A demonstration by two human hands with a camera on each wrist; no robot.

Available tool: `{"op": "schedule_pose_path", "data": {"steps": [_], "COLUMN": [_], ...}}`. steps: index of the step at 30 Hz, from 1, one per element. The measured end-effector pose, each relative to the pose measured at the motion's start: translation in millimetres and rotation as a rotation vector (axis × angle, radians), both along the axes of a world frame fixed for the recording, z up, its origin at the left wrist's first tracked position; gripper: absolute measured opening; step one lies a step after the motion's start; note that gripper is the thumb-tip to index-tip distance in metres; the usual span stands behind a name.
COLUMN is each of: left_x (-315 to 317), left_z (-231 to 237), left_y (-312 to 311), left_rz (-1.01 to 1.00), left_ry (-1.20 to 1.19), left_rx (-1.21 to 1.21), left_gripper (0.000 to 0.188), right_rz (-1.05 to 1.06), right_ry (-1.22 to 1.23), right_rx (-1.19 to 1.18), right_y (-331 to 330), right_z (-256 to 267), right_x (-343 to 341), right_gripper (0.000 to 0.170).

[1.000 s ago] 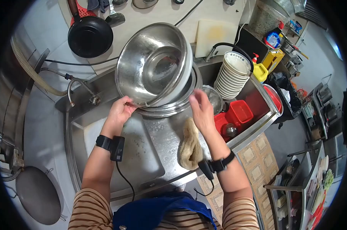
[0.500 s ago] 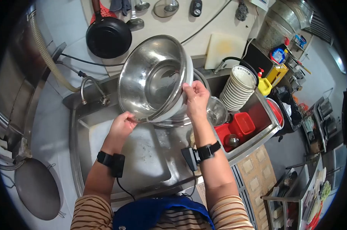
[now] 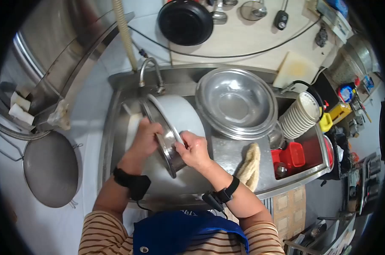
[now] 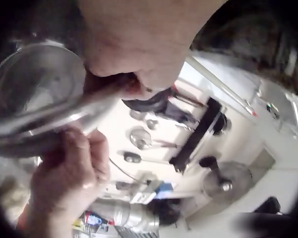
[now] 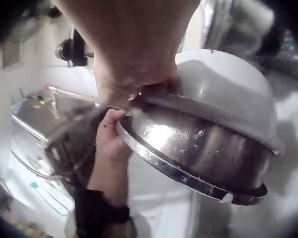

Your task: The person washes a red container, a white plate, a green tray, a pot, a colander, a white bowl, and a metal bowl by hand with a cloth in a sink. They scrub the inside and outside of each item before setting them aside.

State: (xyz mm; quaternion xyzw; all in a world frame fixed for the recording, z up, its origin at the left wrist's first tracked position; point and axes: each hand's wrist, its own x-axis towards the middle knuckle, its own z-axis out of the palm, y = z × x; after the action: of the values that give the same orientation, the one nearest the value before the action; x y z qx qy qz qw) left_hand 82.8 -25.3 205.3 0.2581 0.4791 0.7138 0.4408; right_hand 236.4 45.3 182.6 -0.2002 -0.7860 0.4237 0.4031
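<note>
A steel basin (image 5: pixel 213 148) sits partly inside a white bowl (image 3: pixel 177 110). Both are tipped on their sides over the left part of the sink. My left hand (image 3: pixel 145 138) grips the steel basin's rim. On the white bowl's rim, my right hand (image 3: pixel 194 149) has its thumb and fingers curled round the edge. The right wrist view shows the steel wall standing out of the white bowl, with bits of foam on its rim. To the right, a stack of wide steel basins (image 3: pixel 239 102) lies face up on the sink's ledge.
A tan cloth (image 3: pixel 250 165) lies on the ledge. Stacked white bowls (image 3: pixel 301 114) and a red container (image 3: pixel 295 154) occupy the right compartment. A curved tap (image 3: pixel 150 68) rises behind the left compartment. On the wall hangs a black pan (image 3: pixel 185 22); a round strainer (image 3: pixel 51 168) is at far left.
My right hand came from beside the basin onto the rim. Both hands brought the nested pair left and down from over the stack, tipping it sideways. The steel stack is now uncovered.
</note>
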Motion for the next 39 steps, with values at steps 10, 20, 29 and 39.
{"op": "schedule_pose_path", "data": {"steps": [10,20,29,39], "left_x": [-1,-38,-69,-106], "left_z": [-153,-159,-129,-117], "left_y": [-51,-87,-111,-89], "left_rz": [0.308,0.455,0.036,0.011], "left_ry": [-0.068,-0.070,0.462,0.981], "left_rx": [-0.394,-0.414,-0.592,-0.725], "left_gripper": [0.019,0.017,0.028,0.025], "right_rz": [0.022,0.134,0.075,0.093], "right_ry": [-0.498,-0.440,0.008,-0.161], "right_rx": [-0.148,-0.078,0.345,0.280], "right_y": [-19,-15,42,20], "right_z": [-121,-133,-100,-162], "right_x": [-23,-67,-132,-150], "right_gripper": [0.022,0.021,0.019,0.026]}}
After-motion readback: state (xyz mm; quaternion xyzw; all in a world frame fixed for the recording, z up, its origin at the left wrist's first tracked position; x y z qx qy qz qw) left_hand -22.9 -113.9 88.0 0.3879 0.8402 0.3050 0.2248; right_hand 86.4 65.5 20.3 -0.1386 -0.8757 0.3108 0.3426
